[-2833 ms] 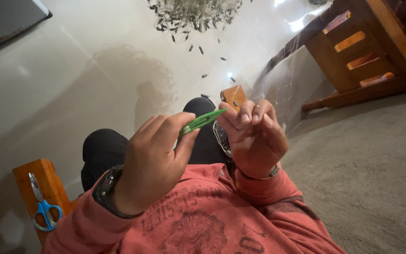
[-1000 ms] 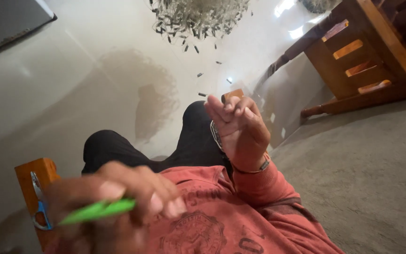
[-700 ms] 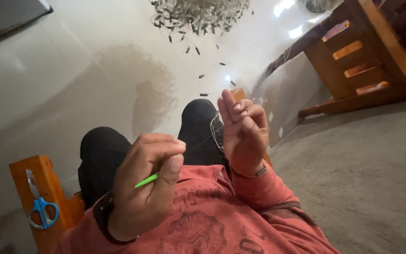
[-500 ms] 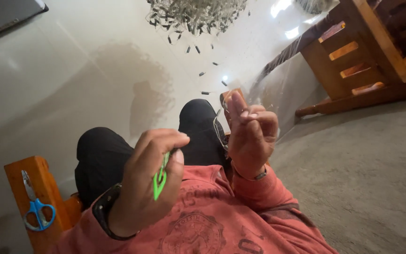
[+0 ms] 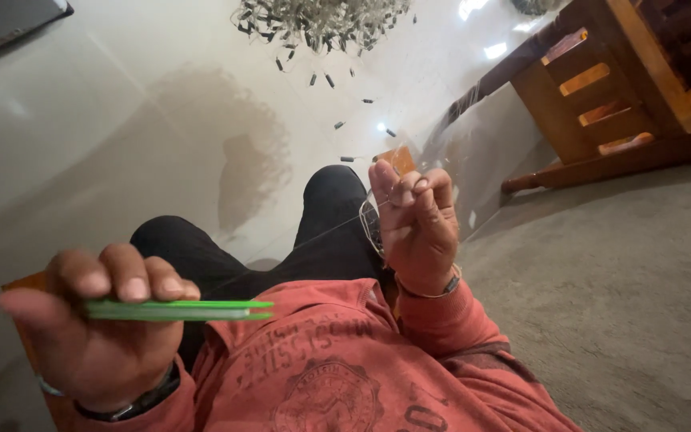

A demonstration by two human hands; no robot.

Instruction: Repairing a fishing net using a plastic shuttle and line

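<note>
A pale glossy floor (image 5: 105, 144) fills most of the view, with a grey carpet (image 5: 617, 304) to the right and a wooden chair frame (image 5: 601, 96) at the upper right. The person sits on the floor in a red printed sweatshirt (image 5: 337, 368) and black trousers (image 5: 321, 232). A heap of small dark and pale beads or short tubes (image 5: 321, 20) lies on the floor beyond the knees, with a few strays scattered toward the legs.

The left hand (image 5: 97, 328) is closed in a pinch around green tweezers (image 5: 173, 310), thumb below and fingers on top, the tips pointing right and lying level. They look light, stiff and springy; held at mid-length as here, they should stay steady, though smooth plastic could slip.

The right hand (image 5: 417, 228) is raised, its fingertips pressed together on a thin thread (image 5: 337, 228) that runs leftward, with a clear crinkled plastic sheet or bag (image 5: 473, 160) just behind it. The thread is near weightless, limp and easily lost; it probably needs a fingertip pinch close to its end. Whether a bead sits between the fingertips cannot be told.
</note>
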